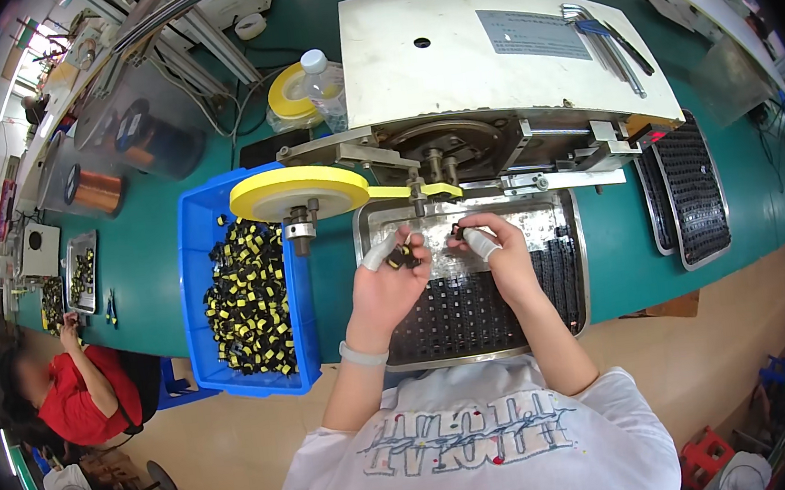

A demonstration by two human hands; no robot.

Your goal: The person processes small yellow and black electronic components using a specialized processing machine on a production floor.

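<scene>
My left hand (390, 291) is palm up with its fingers curled around a few small black coil bobbins (402, 257) with yellow tape. Between thumb and fingertips of my right hand (509, 259) is one small black bobbin (458, 231). White covers wrap some of my fingertips. Both hands hover over a metal tray (583, 273) lined with rows of black bobbins, just in front of a taping machine (411, 61). A yellow tape roll (295, 181) sits on the machine's left side, its strip running to the metal guide above my hands.
Left of the tray stands a blue bin (309, 349) heaped with yellow-taped bobbins. Filled trays (699, 203) lie at the right. A plastic bottle (325, 94) and spare tape roll (289, 93) stand behind. Hex keys (616, 49) rest on the machine. A person in red (93, 396) works at far left.
</scene>
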